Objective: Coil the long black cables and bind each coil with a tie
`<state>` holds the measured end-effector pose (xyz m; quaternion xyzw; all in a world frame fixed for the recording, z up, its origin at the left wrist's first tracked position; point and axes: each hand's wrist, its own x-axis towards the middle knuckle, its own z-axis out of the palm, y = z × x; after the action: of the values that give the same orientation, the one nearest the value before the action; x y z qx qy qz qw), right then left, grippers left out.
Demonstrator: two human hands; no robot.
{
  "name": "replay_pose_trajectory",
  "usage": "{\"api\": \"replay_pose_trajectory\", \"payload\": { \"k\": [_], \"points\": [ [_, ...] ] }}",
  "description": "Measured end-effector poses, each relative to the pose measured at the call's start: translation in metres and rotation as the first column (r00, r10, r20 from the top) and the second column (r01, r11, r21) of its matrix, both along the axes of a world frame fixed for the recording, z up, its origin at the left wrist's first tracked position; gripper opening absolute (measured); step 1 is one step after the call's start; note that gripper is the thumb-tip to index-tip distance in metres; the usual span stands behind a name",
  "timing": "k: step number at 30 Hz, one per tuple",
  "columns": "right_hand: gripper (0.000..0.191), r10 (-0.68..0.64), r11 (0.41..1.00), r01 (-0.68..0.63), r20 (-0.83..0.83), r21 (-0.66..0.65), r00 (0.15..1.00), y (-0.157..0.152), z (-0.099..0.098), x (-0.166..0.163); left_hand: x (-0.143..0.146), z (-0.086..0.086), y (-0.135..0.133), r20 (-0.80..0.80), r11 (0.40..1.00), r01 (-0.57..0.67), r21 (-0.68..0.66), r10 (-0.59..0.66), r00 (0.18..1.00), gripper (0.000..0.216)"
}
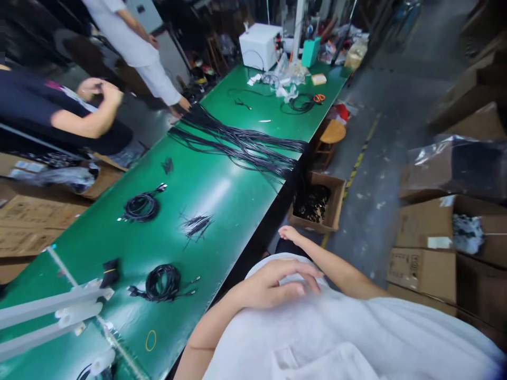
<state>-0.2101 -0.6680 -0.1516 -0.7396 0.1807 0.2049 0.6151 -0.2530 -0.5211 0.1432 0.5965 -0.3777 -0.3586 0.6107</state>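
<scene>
My left hand [273, 282] rests on the front of my white shirt [340, 327], its fingers loosely spread and holding nothing. Beyond it hangs my right hand [289, 233], near the table's edge and the box on the floor, with fingers slightly bent and nothing visible in them. Closest on the green table [222, 258] is a coiled black cable [162, 283] with its plug ends sticking out. Behind that lie a small pile of thin black ties or strips [198, 226] and another coiled cable [141, 206].
Long black cables [241, 140] stretch across the table to its near edge. A co-worker's hand [182, 105] is at their far end; another person's hands [101, 89] are raised. A carton [336, 203] with black pieces stands on the floor. Orange-handled scissors [319, 98] lie farther back.
</scene>
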Motion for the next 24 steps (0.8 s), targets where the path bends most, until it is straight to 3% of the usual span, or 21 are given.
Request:
{"api": "replay_pose_trajectory", "payload": {
  "k": [3, 6, 8, 10, 12, 15, 19, 21, 24],
  "points": [
    [0.032, 0.087, 0.994, -0.095, -0.124, -0.062, 0.988, -0.025, -0.021, 0.045, 0.002, -0.045, -0.01, -0.01, 0.942, -0.224, 0.248, 0.234, 0.972, 0.036],
    [0.039, 0.173, 0.973, -0.189, -0.117, -0.134, 0.978, -0.039, -0.029, 0.095, 0.006, -0.092, -0.027, 0.068, 0.742, -0.422, 0.522, 0.457, 0.887, 0.036],
    [0.045, 0.254, 0.948, -0.267, -0.096, -0.174, 0.962, -0.039, -0.027, 0.124, 0.009, -0.115, -0.039, 0.103, 0.645, -0.432, 0.63, 0.483, 0.87, 0.037],
    [0.044, 0.345, 0.912, -0.355, -0.084, -0.204, 0.935, -0.034, -0.021, 0.147, 0.013, -0.131, -0.052, 0.096, 0.625, -0.406, 0.667, 0.468, 0.879, 0.039],
    [0.029, 0.438, 0.868, -0.442, -0.069, -0.227, 0.896, -0.032, -0.01, 0.161, 0.017, -0.144, -0.065, 0.094, 0.62, -0.417, 0.664, 0.485, 0.87, 0.041],
    [0.019, 0.554, 0.805, -0.537, -0.005, -0.253, 0.833, -0.047, 0.017, 0.169, 0.024, -0.166, -0.085, 0.136, 0.553, -0.498, 0.668, 0.567, 0.812, 0.044],
    [0.029, 0.62, 0.774, -0.574, 0.133, -0.268, 0.773, -0.116, 0.072, 0.166, 0.035, -0.196, -0.109, 0.191, 0.428, -0.573, 0.699, 0.66, 0.726, 0.063],
    [0.032, 0.653, 0.757, -0.613, 0.221, -0.224, 0.725, -0.165, 0.107, 0.159, 0.043, -0.204, -0.123, 0.206, 0.44, -0.589, 0.677, 0.656, 0.727, 0.073],
    [0.036, 0.626, 0.752, -0.655, 0.388, -0.073, 0.676, -0.246, 0.167, 0.137, 0.064, -0.205, -0.15, 0.241, 0.535, -0.591, 0.603, 0.584, 0.775, 0.081]
  ]
}}
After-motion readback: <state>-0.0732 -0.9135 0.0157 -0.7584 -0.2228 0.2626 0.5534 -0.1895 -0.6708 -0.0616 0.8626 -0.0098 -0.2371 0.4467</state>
